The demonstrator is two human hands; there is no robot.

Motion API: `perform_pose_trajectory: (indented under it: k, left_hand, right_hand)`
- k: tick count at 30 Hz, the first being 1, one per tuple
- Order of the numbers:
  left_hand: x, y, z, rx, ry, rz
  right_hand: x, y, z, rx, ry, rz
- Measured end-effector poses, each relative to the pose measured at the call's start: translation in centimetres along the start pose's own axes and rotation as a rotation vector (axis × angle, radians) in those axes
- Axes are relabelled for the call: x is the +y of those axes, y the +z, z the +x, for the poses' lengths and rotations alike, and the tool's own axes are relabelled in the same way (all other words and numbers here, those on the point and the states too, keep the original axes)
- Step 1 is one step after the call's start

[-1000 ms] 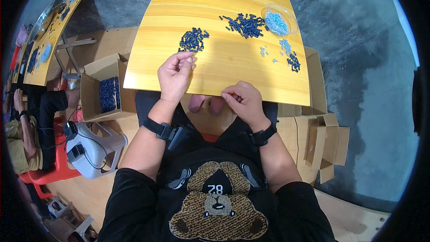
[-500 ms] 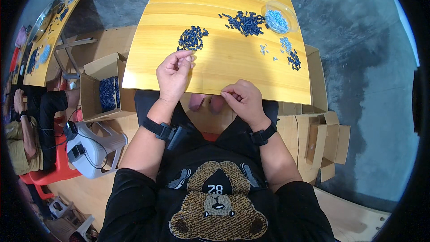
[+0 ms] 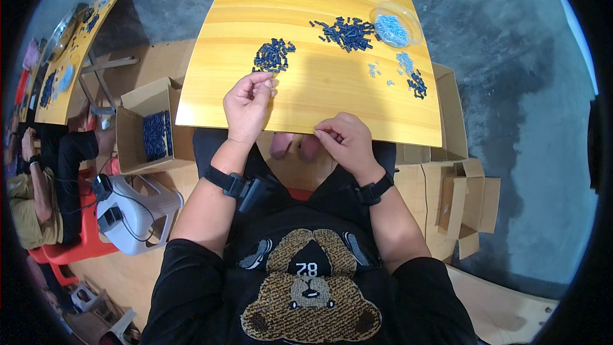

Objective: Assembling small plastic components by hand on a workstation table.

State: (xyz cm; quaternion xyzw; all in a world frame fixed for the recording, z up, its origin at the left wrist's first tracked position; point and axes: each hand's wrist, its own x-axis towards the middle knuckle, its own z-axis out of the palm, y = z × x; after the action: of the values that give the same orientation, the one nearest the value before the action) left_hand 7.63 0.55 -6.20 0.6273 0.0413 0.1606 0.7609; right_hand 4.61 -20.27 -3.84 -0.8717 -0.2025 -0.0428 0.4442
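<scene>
Beside small dark parts [image 3: 273, 55] on the yellow table [image 3: 306, 99], my left hand [image 3: 248, 103], at the near edge, my right hand [image 3: 348, 143], fingers curled, whether pinching anything, I cannot tell.

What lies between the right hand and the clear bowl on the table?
In the head view, a few small silvery pieces lie between the right hand and bowl.

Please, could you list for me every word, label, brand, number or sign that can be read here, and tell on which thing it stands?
White number on the bear design of the black shirt: two digits, which I do not copy out.
Cardboard box, clear bowl: no lettering I can make out.
Dark pieces, black wristbands: too small to read any marking.
</scene>
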Motion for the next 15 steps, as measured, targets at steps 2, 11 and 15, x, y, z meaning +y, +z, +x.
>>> perform_pose_trajectory:
  k: [2, 11, 15]
  left_hand:
    - [0.09, 0.02, -0.02, -0.001, -0.001, 0.001]
    - [0.31, -0.02, -0.13, -0.003, -0.007, 0.026]
    - [0.38, 0.0, -0.15, 0.0, -0.013, 0.012]
  right_hand:
    - [0.05, 0.0, 0.01, 0.006, -0.001, 0.007]
    - [0.08, 0.1, -0.08, -0.005, 0.001, 0.006]
    - [0.0, 0.12, -0.05, -0.002, 0.004, -0.016]
